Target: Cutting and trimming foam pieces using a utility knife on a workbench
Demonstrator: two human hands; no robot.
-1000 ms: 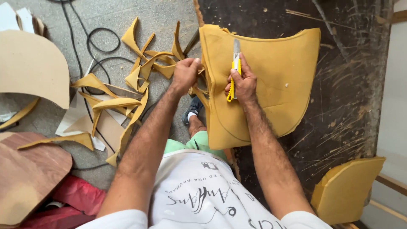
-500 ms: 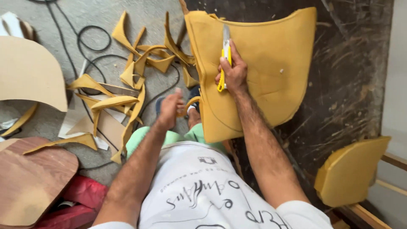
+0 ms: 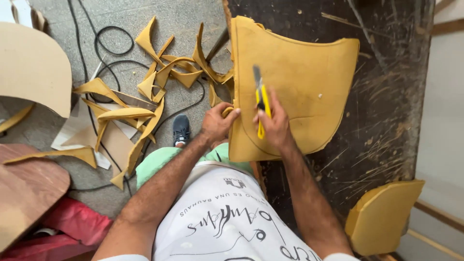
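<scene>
1. Head view: a large yellow foam pad (image 3: 299, 82) lies on the dark, scratched desk (image 3: 386, 125), its left edge hanging over the desk's side.
2. The right hand (image 3: 273, 126) is closed around a yellow knife (image 3: 261, 104), blade pointing away from the person, and rests on the pad near its lower left part.
3. The left hand (image 3: 217, 123) pinches the pad's left edge, fingers curled onto a thin strip of foam there.
4. On the grey floor (image 3: 121, 14) left of the desk lies a heap of yellow foam scraps (image 3: 159, 72), tangled with a black cable (image 3: 104, 41).
5. A black shoe (image 3: 181, 129) shows just beside the scraps.
6. A second yellow foam piece (image 3: 382, 215) stands at the desk's lower right.
7. A tan curved board (image 3: 34, 67) and a reddish wooden panel (image 3: 24, 188) lie at far left, red cloth (image 3: 72, 224) beneath the panel.
</scene>
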